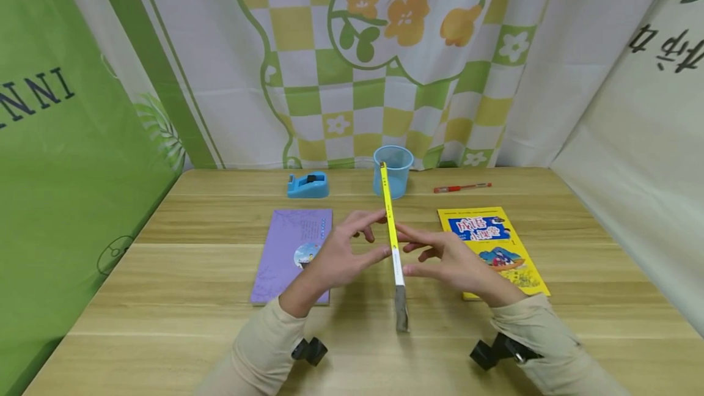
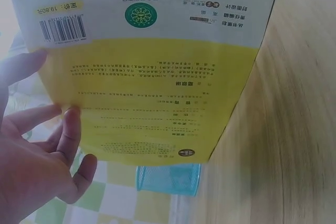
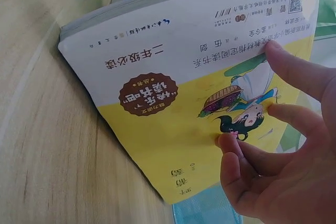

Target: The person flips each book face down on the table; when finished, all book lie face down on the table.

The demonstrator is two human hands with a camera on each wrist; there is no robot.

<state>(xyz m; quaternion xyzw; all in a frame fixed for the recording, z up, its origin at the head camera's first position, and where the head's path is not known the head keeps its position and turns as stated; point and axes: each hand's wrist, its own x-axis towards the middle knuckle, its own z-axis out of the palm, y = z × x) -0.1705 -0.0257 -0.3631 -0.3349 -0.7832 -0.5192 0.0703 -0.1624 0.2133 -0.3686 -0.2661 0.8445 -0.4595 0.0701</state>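
A yellow-and-white paperback book (image 1: 396,267) stands on edge between my two hands, its narrow spine turned up toward the head view. My left hand (image 1: 342,256) touches the back cover, which carries a barcode (image 2: 64,28), with thumb and fingertips close to the spine. On the other side, the fingertips of my right hand (image 1: 459,261) press the front cover, where a girl with a basket is drawn (image 3: 244,108). Neither hand wraps round the book; it is held between them. The long edge opposite the spine lies close to the tabletop in both wrist views.
A purple book (image 1: 294,243) lies left of the hands, a yellow book (image 1: 508,261) under the right forearm's side. Along the back stand a blue tape dispenser (image 1: 308,186) and a blue mesh pen cup (image 1: 400,179); a red pen (image 1: 462,187) lies to their right. Curtains border the wooden table (image 1: 187,310).
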